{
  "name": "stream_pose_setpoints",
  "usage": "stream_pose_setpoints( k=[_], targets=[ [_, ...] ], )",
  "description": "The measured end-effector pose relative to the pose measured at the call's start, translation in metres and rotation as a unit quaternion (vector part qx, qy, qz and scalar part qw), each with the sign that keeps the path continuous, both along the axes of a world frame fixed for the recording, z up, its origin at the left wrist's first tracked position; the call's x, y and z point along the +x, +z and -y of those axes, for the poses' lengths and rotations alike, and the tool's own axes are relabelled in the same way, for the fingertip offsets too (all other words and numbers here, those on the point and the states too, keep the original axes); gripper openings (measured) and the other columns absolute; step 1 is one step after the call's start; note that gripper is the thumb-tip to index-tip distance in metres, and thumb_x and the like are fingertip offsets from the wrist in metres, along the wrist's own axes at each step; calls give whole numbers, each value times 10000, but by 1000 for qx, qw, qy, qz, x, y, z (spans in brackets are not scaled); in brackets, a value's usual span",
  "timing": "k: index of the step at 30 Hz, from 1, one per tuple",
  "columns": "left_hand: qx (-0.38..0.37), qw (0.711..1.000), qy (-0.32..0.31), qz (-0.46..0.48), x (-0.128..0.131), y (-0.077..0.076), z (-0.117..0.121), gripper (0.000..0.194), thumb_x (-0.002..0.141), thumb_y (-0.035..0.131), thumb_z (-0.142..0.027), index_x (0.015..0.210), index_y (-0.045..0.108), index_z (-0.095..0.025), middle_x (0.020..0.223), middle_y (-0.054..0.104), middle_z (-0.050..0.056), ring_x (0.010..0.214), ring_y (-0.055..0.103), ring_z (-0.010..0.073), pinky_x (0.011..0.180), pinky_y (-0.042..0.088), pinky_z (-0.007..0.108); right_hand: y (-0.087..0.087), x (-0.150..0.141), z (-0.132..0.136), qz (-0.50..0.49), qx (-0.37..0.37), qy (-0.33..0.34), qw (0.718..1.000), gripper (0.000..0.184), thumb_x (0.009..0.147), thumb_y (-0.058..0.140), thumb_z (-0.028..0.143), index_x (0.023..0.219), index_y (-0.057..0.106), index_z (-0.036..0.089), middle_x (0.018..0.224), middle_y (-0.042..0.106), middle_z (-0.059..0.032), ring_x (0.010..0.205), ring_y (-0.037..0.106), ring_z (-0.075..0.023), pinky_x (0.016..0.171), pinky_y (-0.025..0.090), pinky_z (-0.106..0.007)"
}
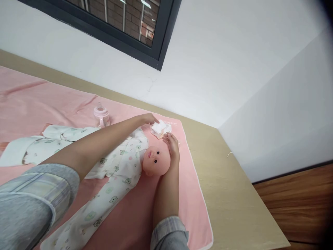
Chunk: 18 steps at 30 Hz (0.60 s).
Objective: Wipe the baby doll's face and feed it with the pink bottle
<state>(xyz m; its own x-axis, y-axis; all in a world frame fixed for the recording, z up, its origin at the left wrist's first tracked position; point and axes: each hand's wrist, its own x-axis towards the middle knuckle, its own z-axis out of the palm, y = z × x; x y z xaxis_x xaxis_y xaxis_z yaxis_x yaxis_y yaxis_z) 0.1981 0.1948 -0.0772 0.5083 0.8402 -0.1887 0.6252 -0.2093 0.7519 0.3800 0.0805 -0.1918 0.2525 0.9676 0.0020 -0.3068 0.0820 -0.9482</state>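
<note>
A baby doll (156,160) in a white patterned outfit lies on its back on a pink blanket (192,194), its bald head toward the right. My left hand (148,119) reaches across above its shoulder, fingers curled, with the index finger at the edge of a folded white wipe (159,127); the thumb is hidden. The wipe lies on a crumpled piece with a coloured edge. Against the top of the doll's head rests my right hand (172,144), cupped, fingers stretched toward the wipe and holding nothing I can see.
A pink baby bottle (101,115) with a handle stands beyond the doll's body. The blanket covers much of a light wooden table (223,180), which meets a white wall under a dark-framed window (156,55). A small thin hook-shaped thing (229,154) is at the table's right edge.
</note>
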Motion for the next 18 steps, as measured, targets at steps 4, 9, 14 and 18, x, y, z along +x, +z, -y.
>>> stream_pose_setpoints(
  k=[4, 9, 14, 18],
  targets=[
    [-2, 996, -40, 74, -6, 22, 17, 553, 626, 523, -96, 1139, 727, -125, 1096, 721, 73, 1066, 612, 200, 837, 478, 193, 5, 3, 3, -2, 31, -12, 999, 369, 754, 695, 400, 1056, 641, 195, 1049, 683, -46, 887, 663, -127, 857, 534, -287],
    [14, 986, -104, 131, -22, 48, 51, 474, 671, 583, -196, 1115, 740, -145, 1212, 686, 50, 1182, 566, 214, 1013, 411, 216, 36, 9, 16, 39, 98, -36, 994, 348, 779, 697, 398, 1063, 632, 207, 1182, 646, -56, 993, 639, -128, 920, 499, -271],
    [36, 974, -166, 150, -43, 58, 79, 364, 689, 633, -277, 1015, 766, -183, 1140, 715, 23, 1151, 594, 249, 1000, 433, 276, 87, 0, 43, 122, 141, 58, 981, 374, 845, 647, 427, 1170, 595, 250, 1319, 567, -51, 1156, 578, -162, 934, 493, -279],
    [25, 960, -233, 151, -66, 59, 94, 337, 741, 664, -329, 1049, 757, -228, 1150, 706, 3, 1088, 629, 229, 900, 478, 254, 125, -20, 64, 217, 135, 147, 955, 448, 838, 662, 428, 1240, 560, 259, 1087, 644, -37, 977, 608, -144, 842, 502, -264]
  ],
)
